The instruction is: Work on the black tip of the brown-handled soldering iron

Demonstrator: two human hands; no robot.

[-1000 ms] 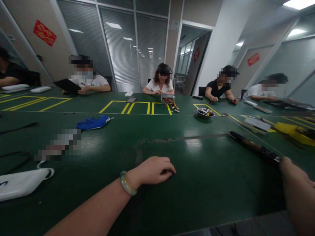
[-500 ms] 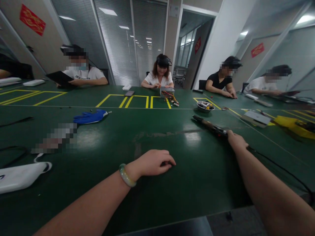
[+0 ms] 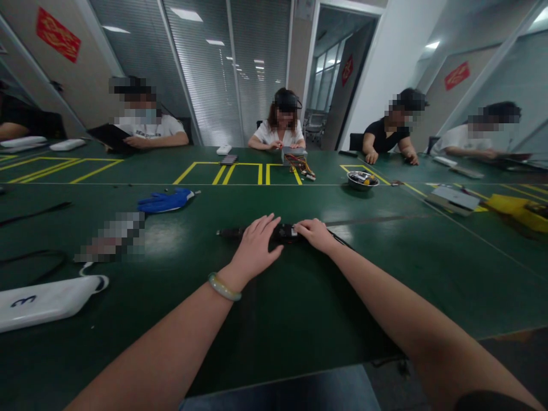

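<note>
A long black electric screwdriver [image 3: 285,233] lies crosswise in front of me, its narrow tip to the left and a cord running off its rear end to the right. My right hand [image 3: 314,233] grips the rear end of it with bent fingers. Over the front part of the tool is my left hand [image 3: 260,240], fingers stretched and thumb apart; whether the palm touches it I cannot tell. That hand hides some of the screwdriver's body. A pale green bangle [image 3: 225,288] circles my left wrist.
On the green table [image 3: 295,319] to the left are a blue glove [image 3: 166,201], a blurred-out flat item and a white power bank-like case [image 3: 47,302]. Farther off stand a metal bowl [image 3: 362,181] of small parts and a grey box with wires [image 3: 294,155]. Several people sit opposite.
My right hand has brought the screwdriver from the right to the middle and turned it crosswise. My left hand has moved forward and opened out over it.
</note>
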